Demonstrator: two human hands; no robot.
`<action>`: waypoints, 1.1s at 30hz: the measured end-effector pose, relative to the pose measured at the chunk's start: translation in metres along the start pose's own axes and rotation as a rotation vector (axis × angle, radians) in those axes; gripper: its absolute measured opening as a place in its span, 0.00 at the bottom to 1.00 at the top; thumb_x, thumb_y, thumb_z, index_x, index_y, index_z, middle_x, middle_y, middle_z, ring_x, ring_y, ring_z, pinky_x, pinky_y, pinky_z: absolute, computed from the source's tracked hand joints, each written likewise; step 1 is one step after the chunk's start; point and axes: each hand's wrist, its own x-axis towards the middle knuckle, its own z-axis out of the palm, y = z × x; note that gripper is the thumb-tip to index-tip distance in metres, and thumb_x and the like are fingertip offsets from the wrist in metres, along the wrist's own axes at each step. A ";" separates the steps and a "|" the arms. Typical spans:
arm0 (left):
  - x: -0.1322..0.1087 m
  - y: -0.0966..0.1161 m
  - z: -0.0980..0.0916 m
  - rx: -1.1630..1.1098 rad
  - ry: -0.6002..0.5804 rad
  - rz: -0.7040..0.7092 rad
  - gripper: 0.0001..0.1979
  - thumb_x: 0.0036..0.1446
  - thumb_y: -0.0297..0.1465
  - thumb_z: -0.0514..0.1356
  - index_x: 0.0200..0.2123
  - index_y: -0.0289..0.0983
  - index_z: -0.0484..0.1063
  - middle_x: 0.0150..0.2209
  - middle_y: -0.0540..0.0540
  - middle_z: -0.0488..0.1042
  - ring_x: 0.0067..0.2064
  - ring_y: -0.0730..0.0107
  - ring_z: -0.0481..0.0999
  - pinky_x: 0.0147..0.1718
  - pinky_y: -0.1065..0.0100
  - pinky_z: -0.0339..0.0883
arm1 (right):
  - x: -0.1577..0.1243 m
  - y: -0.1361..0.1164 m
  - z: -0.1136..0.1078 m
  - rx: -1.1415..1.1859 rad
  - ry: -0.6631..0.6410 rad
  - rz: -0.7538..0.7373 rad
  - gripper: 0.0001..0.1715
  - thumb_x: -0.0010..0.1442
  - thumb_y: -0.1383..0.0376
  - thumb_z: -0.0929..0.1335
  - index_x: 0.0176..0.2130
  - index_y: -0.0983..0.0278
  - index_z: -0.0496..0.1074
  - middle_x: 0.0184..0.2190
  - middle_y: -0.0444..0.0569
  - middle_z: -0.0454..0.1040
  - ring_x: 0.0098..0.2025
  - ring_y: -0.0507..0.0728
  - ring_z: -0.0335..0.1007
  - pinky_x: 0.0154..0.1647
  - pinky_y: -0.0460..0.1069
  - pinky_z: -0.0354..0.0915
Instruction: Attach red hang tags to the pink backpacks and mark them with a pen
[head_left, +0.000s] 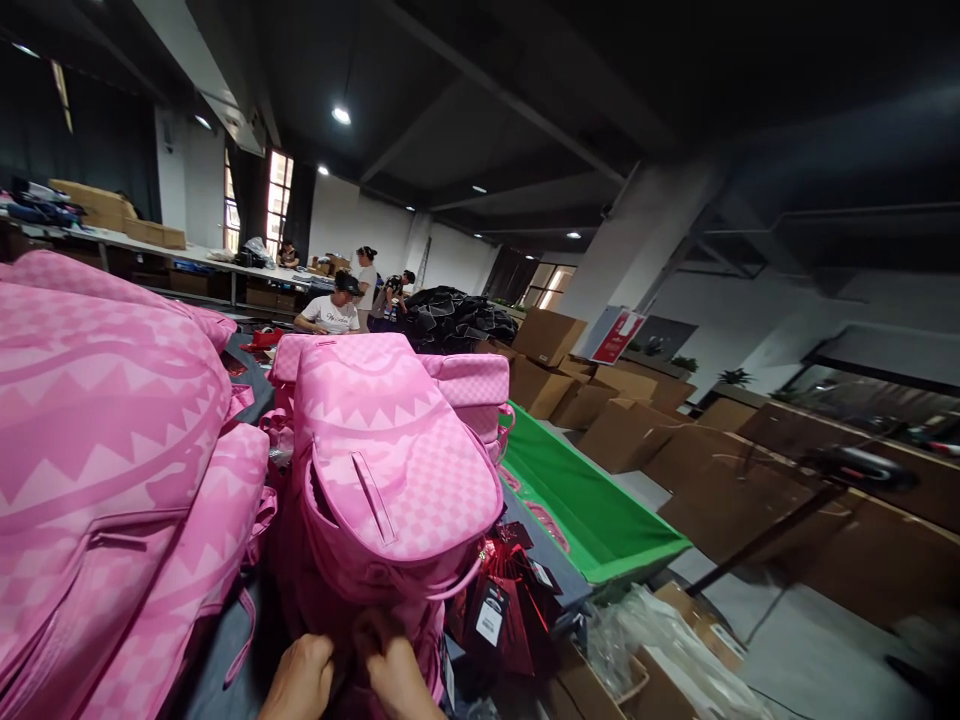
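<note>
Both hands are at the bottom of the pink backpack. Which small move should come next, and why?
Probably a short pull of the backpack toward the body. Both the left hand and the right hand pinch its lower edge at the frame's bottom, so the work there is half hidden. The red tags hang close beside it and could snag.

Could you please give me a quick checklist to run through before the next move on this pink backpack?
1. Both hands on the pink backpack: ok; left hand and right hand grip its lower edge.
2. Backpack upright: ok.
3. Front pocket closed: not ok; it gapes open.
4. Red tags free of the hands: ok; they hang to the right.
5. Stacked pink backpacks at left steady: cannot tell.
6. Green bin within reach: cannot tell.
</note>
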 end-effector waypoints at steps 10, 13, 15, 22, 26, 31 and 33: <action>-0.002 0.014 -0.014 0.110 0.004 0.002 0.16 0.58 0.19 0.50 0.32 0.35 0.77 0.33 0.42 0.79 0.39 0.64 0.79 0.38 0.71 0.67 | -0.006 -0.020 -0.014 0.032 0.015 0.062 0.10 0.51 0.74 0.63 0.30 0.61 0.70 0.29 0.44 0.72 0.34 0.55 0.68 0.35 0.45 0.61; -0.001 0.013 -0.015 0.087 0.018 0.059 0.15 0.59 0.21 0.51 0.35 0.35 0.77 0.35 0.42 0.79 0.39 0.64 0.79 0.39 0.71 0.67 | -0.007 -0.020 -0.016 0.060 0.016 0.083 0.10 0.52 0.73 0.62 0.32 0.61 0.71 0.29 0.44 0.73 0.35 0.55 0.69 0.35 0.45 0.61; 0.000 0.014 -0.016 0.082 -0.001 0.081 0.16 0.58 0.20 0.49 0.35 0.35 0.78 0.35 0.42 0.80 0.39 0.64 0.79 0.39 0.71 0.67 | -0.008 -0.018 -0.016 0.059 0.016 0.081 0.11 0.53 0.73 0.63 0.33 0.61 0.71 0.30 0.43 0.73 0.35 0.55 0.69 0.35 0.44 0.61; -0.001 0.017 -0.021 0.017 -0.003 0.108 0.15 0.57 0.20 0.50 0.34 0.35 0.77 0.33 0.42 0.79 0.37 0.65 0.79 0.37 0.71 0.66 | -0.008 -0.015 -0.016 0.070 0.028 0.101 0.10 0.53 0.72 0.63 0.33 0.61 0.71 0.30 0.44 0.73 0.34 0.55 0.69 0.35 0.45 0.60; 0.000 0.015 -0.020 0.054 0.006 0.065 0.16 0.56 0.18 0.49 0.31 0.34 0.76 0.31 0.42 0.78 0.37 0.64 0.79 0.37 0.70 0.66 | -0.007 -0.013 -0.015 0.075 0.030 0.063 0.10 0.52 0.72 0.63 0.32 0.61 0.71 0.30 0.44 0.73 0.34 0.55 0.69 0.35 0.45 0.60; 0.002 0.016 -0.022 0.002 -0.027 0.137 0.17 0.57 0.20 0.49 0.37 0.36 0.77 0.35 0.42 0.79 0.39 0.64 0.79 0.38 0.70 0.66 | -0.007 -0.013 -0.016 0.075 0.050 0.058 0.11 0.54 0.71 0.63 0.35 0.62 0.73 0.31 0.45 0.74 0.34 0.55 0.69 0.35 0.45 0.61; 0.001 0.018 -0.025 0.029 -0.029 0.088 0.16 0.56 0.21 0.49 0.33 0.35 0.77 0.33 0.42 0.79 0.38 0.62 0.79 0.37 0.69 0.66 | -0.008 -0.015 -0.018 0.055 0.034 0.056 0.11 0.56 0.71 0.63 0.36 0.62 0.74 0.31 0.45 0.75 0.34 0.55 0.69 0.35 0.45 0.61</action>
